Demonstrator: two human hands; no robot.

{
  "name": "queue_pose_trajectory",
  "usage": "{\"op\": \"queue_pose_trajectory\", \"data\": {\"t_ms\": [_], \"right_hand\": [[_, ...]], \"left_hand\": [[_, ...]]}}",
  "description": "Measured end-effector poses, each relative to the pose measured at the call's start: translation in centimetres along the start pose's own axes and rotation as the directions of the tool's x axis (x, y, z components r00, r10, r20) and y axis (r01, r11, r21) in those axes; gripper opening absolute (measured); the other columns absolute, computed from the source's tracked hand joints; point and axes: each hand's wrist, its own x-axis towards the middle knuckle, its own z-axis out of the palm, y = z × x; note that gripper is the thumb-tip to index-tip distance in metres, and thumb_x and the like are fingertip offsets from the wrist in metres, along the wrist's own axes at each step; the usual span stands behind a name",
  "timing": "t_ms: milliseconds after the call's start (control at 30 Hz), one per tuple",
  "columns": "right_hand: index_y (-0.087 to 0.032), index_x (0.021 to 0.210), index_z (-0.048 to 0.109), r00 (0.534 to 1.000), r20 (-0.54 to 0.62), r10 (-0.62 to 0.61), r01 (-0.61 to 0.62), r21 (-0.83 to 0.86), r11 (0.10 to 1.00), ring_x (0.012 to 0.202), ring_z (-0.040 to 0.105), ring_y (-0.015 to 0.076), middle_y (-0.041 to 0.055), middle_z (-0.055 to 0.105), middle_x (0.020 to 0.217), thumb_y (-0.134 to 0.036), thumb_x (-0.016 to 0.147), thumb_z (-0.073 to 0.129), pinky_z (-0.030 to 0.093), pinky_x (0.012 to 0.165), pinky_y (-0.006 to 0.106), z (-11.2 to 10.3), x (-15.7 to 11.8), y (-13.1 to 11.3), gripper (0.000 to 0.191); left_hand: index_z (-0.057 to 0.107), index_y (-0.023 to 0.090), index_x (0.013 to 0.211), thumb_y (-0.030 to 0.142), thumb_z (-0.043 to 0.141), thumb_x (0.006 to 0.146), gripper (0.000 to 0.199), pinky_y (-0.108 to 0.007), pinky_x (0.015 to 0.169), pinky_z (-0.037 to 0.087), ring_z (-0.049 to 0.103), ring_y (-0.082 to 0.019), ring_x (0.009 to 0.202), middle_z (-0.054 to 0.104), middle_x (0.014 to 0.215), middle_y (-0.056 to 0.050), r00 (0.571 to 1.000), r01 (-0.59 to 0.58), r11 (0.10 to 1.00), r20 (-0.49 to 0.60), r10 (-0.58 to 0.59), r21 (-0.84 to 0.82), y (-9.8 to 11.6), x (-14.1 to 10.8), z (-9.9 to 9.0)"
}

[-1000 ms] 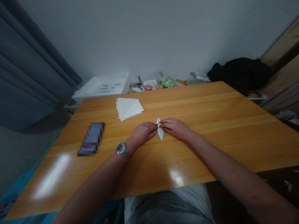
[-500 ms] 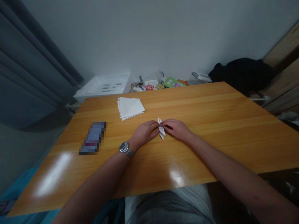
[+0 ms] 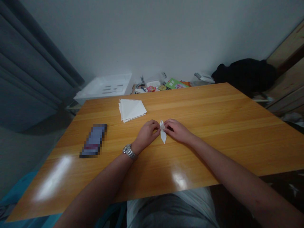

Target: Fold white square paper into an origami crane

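A small piece of folded white paper (image 3: 163, 136) is held between my two hands over the middle of the table, one pointed end toward me and a split tip away from me. My left hand (image 3: 147, 132) pinches its left side between thumb and fingers. On the opposite side, my right hand (image 3: 177, 130) grips the right edge with thumb and fingertips. The fingertips cover part of the paper's middle. Around my left wrist is a silver watch (image 3: 129, 151).
A stack of white sheets (image 3: 132, 110) lies behind my left hand. To the left is a pixelated phone (image 3: 94, 139) on the wooden table (image 3: 204, 104). Beyond the far edge are a white tray (image 3: 104, 84), a green booklet (image 3: 175, 84) and a black heap (image 3: 244, 74).
My hands have drawn slightly apart. The folded paper has opened out in the middle, and its near end now shows as a smoother, wider point.
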Motion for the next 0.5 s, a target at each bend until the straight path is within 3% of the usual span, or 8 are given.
{"op": "queue_pose_trajectory", "data": {"t_ms": [233,500], "right_hand": [[-0.02,0.089,0.063,0.979,-0.06,0.197,-0.195,0.038,0.98,0.077,0.061,0.0179,0.0029,0.069,0.086,-0.022,0.091,0.063,0.044,0.07,0.029,0.2,0.0,-0.4,0.003],[-0.022,0.092,0.059,0.962,-0.13,0.242,-0.223,0.146,0.964,0.073,0.061,0.0163,-0.0002,0.066,0.084,-0.022,0.088,0.066,0.045,0.066,0.027,0.6,0.0,-0.6,0.008]], "left_hand": [[0.066,0.017,0.087,0.024,0.058,0.096,0.014,-0.035,0.089,0.052,0.062,-0.02,0.095,0.065,0.1,-0.007,0.999,0.025,0.999,-0.027,-0.025,-0.023,0.0,0.5,0.5],[0.062,0.017,0.083,0.021,0.06,0.092,0.01,-0.037,0.09,0.051,0.061,-0.021,0.096,0.063,0.098,-0.008,0.994,0.082,0.996,-0.079,-0.08,0.024,0.0,0.5,1.1]]}}
